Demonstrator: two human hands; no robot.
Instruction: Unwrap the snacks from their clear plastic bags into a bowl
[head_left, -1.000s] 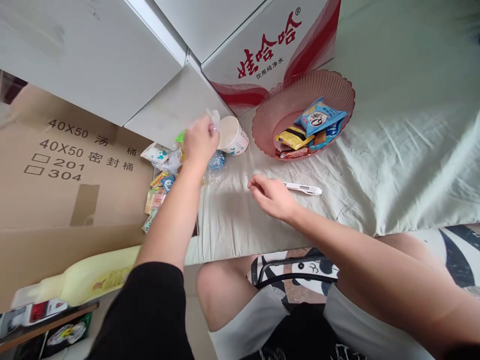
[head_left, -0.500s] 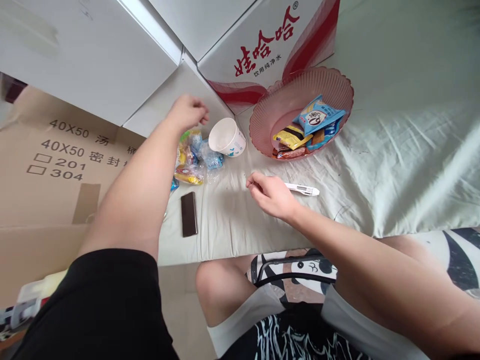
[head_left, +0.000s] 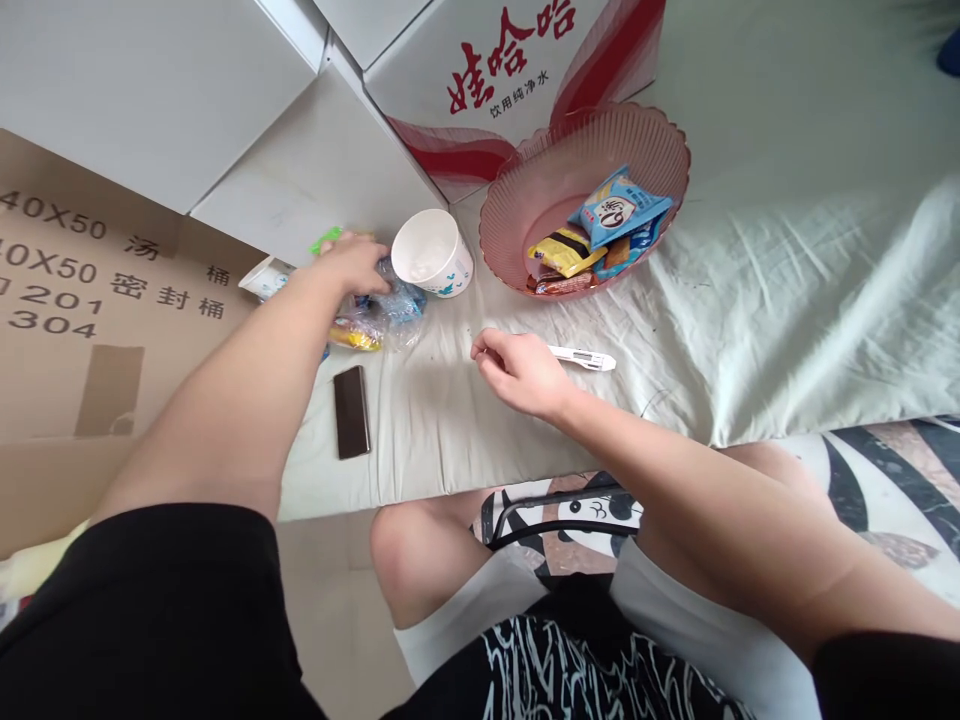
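Note:
My left hand rests over a heap of snack packets and clear plastic wrappers, fingers bent downward and apart; part of the heap is hidden beneath it. Just right of those fingers, a white paper cup with blue print leans with its mouth toward me. My right hand lies on the pale green sheet, its fingers curled in with nothing visible in them. A white pen-shaped device with a small display sticks out from behind that hand.
A pink ribbed bowl holds several snack packets. Behind it stands a white-and-red carton. A dark phone lies near the sheet's front edge. Another paper cup shows beyond my left forearm, beside a brown cardboard box.
My left hand has come down from above the heap onto the packets. The view has shifted, so things appear further left and higher. My right hand keeps its curled pose on the sheet.

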